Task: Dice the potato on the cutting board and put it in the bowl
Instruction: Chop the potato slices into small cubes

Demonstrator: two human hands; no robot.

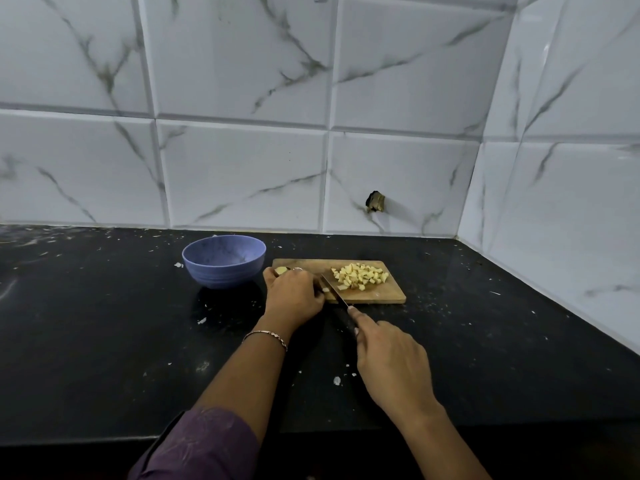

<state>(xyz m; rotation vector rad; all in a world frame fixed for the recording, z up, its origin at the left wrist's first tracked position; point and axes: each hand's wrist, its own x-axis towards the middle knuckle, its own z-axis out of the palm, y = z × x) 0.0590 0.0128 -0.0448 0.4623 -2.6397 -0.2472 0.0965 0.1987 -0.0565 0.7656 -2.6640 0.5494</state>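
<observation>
Potato dice [360,276] near cutting board [381,297] edge

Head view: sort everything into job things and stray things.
Job: cutting board, potato dice, uncut potato piece under the left hand, knife in the right hand, blue bowl.
Stray: bracelet, white flecks on the counter, hole in the wall tile.

One wide-angle camera, worn on the person's head, looks forward and down across the black counter [104,341] toward the tiled wall [242,168]. The cutting board [381,297] sits near mid-frame and looks small. A side wall [571,168] closes the right.
</observation>
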